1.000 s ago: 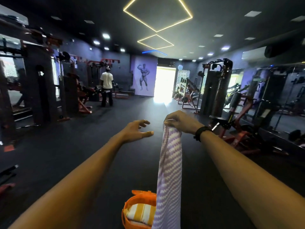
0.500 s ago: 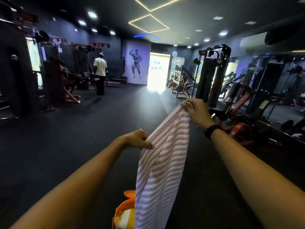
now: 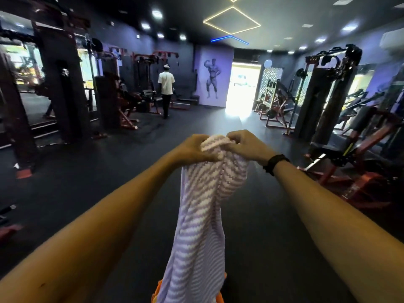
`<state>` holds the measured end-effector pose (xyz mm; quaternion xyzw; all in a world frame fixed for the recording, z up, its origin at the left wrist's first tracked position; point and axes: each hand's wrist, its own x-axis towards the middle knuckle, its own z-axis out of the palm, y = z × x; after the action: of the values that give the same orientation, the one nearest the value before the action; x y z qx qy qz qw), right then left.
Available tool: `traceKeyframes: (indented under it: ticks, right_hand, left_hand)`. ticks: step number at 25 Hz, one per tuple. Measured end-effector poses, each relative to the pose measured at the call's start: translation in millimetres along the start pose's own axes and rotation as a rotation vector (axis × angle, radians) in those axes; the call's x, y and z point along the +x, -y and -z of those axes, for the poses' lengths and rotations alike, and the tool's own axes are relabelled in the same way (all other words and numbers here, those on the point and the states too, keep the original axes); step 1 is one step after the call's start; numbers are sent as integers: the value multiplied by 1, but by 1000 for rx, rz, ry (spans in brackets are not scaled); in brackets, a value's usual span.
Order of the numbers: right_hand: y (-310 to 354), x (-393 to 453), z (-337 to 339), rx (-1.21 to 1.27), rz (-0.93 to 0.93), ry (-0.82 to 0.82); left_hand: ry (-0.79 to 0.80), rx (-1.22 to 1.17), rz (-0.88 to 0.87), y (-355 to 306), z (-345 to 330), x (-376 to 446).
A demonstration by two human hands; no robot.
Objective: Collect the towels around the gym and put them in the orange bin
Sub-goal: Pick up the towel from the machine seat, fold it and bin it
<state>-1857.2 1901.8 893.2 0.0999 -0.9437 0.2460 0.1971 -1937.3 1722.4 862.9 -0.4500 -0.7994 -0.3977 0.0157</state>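
A purple-and-white zigzag towel (image 3: 201,215) hangs folded in front of me, its top edge bunched between both hands. My left hand (image 3: 192,149) grips the top from the left and my right hand (image 3: 244,145), with a black band on its wrist, pinches it from the right. The two hands almost touch. The towel drops down over the orange bin (image 3: 158,289), of which only slivers of rim show at the bottom edge. What lies inside the bin is hidden.
Dark rubber floor (image 3: 109,182) stretches ahead. Weight machines (image 3: 105,101) line the left wall, and red-framed machines and a bench (image 3: 341,149) stand at the right. A person in a white shirt (image 3: 166,88) stands far off by the left machines. A bright doorway (image 3: 242,86) lies straight ahead.
My left hand took hold of a towel corner, then both hands came together, folding the towel in half. The towel now covers nearly all of the bin.
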Motion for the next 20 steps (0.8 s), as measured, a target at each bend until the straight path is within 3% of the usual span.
traceKeyframes:
  ticks: [1,3,6,7,9,13,15,17,20]
  right_hand:
    - [-5,5,4,112,5,-48]
    - [-16,13,5,275,-6,-2]
    - [-38,20,-10,63,-101,195]
    - [-45,24,-14,14,-107,190]
    - [-51,34,-15,127,-82,35]
    - [-44,67,-12,511,-65,-285]
    - [-45,74,-18,538,-45,-320]
    - [-51,74,-26,544,-31,-226]
    - [-66,65,-43,525,-188,103]
  left_hand:
    - [57,115,74,12,0,3]
    - [-14,113,112,30,3,11]
    - [-216,-212,23,28,9,30]
    - [-252,-264,29,23,13,36]
    - [-231,-239,55,25,19,49]
    - [105,37,139,36,11,63]
    - [59,6,85,39,7,69]
    - [-12,-171,54,37,13,73]
    - [-94,-483,78,38,29,76]
